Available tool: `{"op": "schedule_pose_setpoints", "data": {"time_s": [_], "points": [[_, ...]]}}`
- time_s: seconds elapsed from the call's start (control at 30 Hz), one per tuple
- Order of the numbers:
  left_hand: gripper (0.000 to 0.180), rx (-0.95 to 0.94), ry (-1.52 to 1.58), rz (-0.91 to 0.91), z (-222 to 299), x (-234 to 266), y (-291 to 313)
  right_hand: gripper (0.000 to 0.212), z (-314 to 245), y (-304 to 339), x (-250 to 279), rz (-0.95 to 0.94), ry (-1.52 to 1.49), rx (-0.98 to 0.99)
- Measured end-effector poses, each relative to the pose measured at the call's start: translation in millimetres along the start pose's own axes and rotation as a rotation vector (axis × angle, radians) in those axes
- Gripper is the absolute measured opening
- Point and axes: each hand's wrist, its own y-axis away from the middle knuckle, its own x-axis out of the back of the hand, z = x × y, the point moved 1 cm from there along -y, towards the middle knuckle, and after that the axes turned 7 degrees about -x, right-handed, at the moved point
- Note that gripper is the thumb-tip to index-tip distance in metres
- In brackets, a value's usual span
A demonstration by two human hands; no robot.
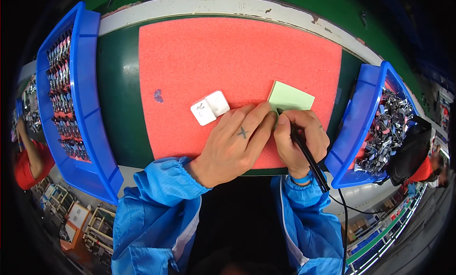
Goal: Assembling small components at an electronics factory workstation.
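My right hand (302,137) is closed around a black pen (311,156), its tip touching the near left part of a pale green sticky-note pad (292,96). My left hand (233,143) lies flat with its fingers stretched toward the pad, the fingertips at its near left edge. The left thumb is hidden. Just beyond that hand sits a small white block-like piece (210,108) in two parts, one bearing a dark handwritten mark. Pad and white piece both lie on a red foam mat (228,52).
On the left stands a blue bin (97,128) with rows of small clip-like parts. A second blue bin (354,125) at the right holds a loose heap of similar parts. A black cable (345,227) hangs beside my right sleeve. People in red are at both sides.
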Motion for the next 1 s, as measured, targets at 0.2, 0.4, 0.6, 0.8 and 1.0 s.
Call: {"op": "schedule_pose_setpoints", "data": {"time_s": [0.2, 0.4, 0.6, 0.8, 1.0], "points": [[0.034, 0.008, 0.0, 0.013, -0.2, -1.6, 0.1, 0.012, -0.1, -1.4, 0.2, -0.005, 0.016, 0.022], [0.035, 0.002, -0.001, 0.021, -1.0, -1.9, 1.0, 0.012, 0.6, 1.0, 1.2, 0.012, -0.031, 0.01], [0.035, 0.007, 0.011, 0.01, 0.3, 0.7, -2.0, 0.012, 2.3, 3.5, 4.8, 0.028, 0.0, -0.025], [0.035, 0.002, 0.012, 0.029, -0.7, -1.3, 2.5, 0.012, 1.2, 5.6, 2.4, 0.028, 0.005, 0.02], [0.036, 0.008, 0.012, 0.025, -1.3, -0.4, 2.7, 0.013, 2.5, 6.2, 4.8, 0.014, -0.024, 0.013]]}}
